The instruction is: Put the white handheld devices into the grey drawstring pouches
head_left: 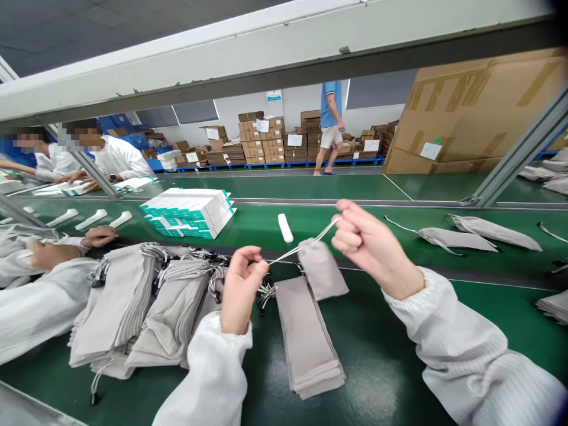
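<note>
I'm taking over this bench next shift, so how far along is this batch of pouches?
Done, it seems: two grey drawstring pouches lie singly on the far belt, cords trailing. In hand: the left hand and right hand pinch the white cord of one pouch. Left, it seems: the flat stack of pouches below the hands and the larger piles beside it.

I can't read any words here. The white papers (295, 140) on the brown boxes (255, 142) have marks on them, but they are too small. The big box (474, 112) has a white sheet (431, 151) with a green mark (438, 140) above it, and I can't read that. The white and green boxes (189, 213) and the little sign (274, 95) on the wall (306, 103) are too small to read too.
</note>
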### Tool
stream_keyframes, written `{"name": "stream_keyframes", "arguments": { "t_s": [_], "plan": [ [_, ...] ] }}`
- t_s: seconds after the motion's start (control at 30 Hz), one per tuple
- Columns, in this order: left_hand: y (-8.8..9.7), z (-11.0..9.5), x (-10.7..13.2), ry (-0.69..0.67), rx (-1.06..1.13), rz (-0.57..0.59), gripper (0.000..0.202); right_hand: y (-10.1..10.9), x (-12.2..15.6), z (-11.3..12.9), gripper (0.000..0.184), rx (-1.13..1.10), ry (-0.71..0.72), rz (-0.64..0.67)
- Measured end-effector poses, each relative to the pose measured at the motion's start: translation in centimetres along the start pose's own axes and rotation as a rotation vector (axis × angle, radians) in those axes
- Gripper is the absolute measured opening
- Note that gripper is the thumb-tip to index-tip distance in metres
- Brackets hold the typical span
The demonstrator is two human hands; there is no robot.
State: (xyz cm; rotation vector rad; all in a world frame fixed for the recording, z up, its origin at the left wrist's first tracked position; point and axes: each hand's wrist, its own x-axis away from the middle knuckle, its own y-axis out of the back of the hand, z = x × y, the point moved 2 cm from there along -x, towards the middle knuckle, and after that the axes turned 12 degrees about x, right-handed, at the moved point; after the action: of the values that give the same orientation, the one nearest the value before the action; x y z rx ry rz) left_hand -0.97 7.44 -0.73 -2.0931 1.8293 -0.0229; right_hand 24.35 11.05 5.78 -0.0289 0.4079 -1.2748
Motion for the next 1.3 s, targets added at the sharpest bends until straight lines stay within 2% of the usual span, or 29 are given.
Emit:
{"name": "stream_keyframes", "arguments": {
  "t_s": [0.07,0.13,0.2,0.27,0.37,0.43,0.53,0.67,0.77,0.87,0.93,1.07,1.13,1.2,1.3],
  "plan": [
    [-0.1,1.5,0.6,-0.13,-0.32,0.103,0.032,1.2,-1.1,0.9,0.009,0.101,0.221,-0.201],
    [0.0,3.2,1.2,-0.216,-0.569,0.21,0.026,2.2,-2.7,0.5,0.003,0.331,0.437,-0.387],
    [0.4,4.6,1.5,-0.251,-0.717,0.302,0.019,2.7,-4.7,-1.2,0.007,0.678,0.511,-0.455],
    [0.9,5.4,1.6,-0.284,-0.825,0.344,0.012,2.5,-7.1,-4.2,0.03,1.053,0.404,-0.353],
    [0.9,5.7,1.7,-0.334,-0.963,0.371,0.011,1.6,-10.2,-9.9,0.066,1.444,0.05,-0.069],
    [0.7,5.6,1.9,-0.33,-1.027,0.359,0.013,1.0,-11.7,-13.3,0.072,1.554,-0.127,0.034],
    [0.4,5.5,2.3,-0.31,-1.073,0.312,0.023,0.3,-13.1,-16.8,0.065,1.621,-0.221,0.055],
    [-0.1,5.3,2.6,-0.356,-1.076,0.321,0.016,0.6,-13.2,-18.4,0.053,1.632,-0.194,0.059],
    [-0.5,4.6,2.7,-0.391,-0.994,0.398,0.018,1.2,-12.5,-18.0,0.059,1.544,-0.09,0.06],
    [-0.5,3.6,2.8,-0.327,-0.786,0.46,0.015,1.6,-11.2,-16.4,0.077,1.388,0.011,0.053],
    [-0.5,3.0,2.8,-0.244,-0.573,0.463,0.012,1.4,-9.7,-14.7,0.089,1.204,0.059,0.035],
    [-0.9,2.5,2.8,-0.083,-0.163,0.42,0.017,-0.4,-4.9,-10.4,0.101,0.541,0.073,-0.001],
    [-1.4,2.4,2.8,-0.038,-0.044,0.376,0.023,-1.6,-2.4,-8.9,0.105,0.382,0.048,0.015],
    [-1.9,2.1,2.9,-0.037,0.04,0.329,0.026,-2.6,-0.5,-8.1,0.09,0.394,0.009,0.073],
    [-2.4,1.4,2.9,-0.102,0.098,0.197,0.024,-3.6,1.2,-8.2,0.04,0.569,-0.025,0.25]
  ]
}}
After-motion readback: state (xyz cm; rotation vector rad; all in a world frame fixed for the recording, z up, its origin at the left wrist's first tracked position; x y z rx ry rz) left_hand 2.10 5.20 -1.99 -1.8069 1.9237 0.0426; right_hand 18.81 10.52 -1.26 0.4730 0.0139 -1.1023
